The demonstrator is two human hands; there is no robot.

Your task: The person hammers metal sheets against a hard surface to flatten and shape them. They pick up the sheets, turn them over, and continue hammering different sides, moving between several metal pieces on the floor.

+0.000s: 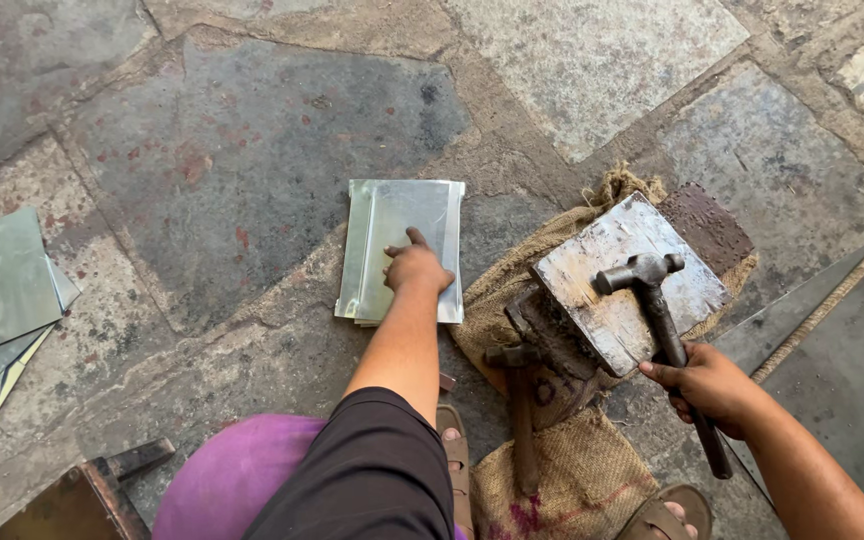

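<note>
Purple cushion [227,475] at the floor's near edge, beside a dark-clad knee. Left hand [416,267] — fingers spread, palm pressing flat on a stack of shiny metal sheets [392,235] lying mid-floor on the stone paving [252,150]. Right hand [710,385] — fist wrapped round the handle of a hammer [652,300], its head resting on a worn metal block [627,275] set on burlap sacking [572,470]. Second hammer [520,400] against the block. More sheets [2,300] at the left edge.
</note>
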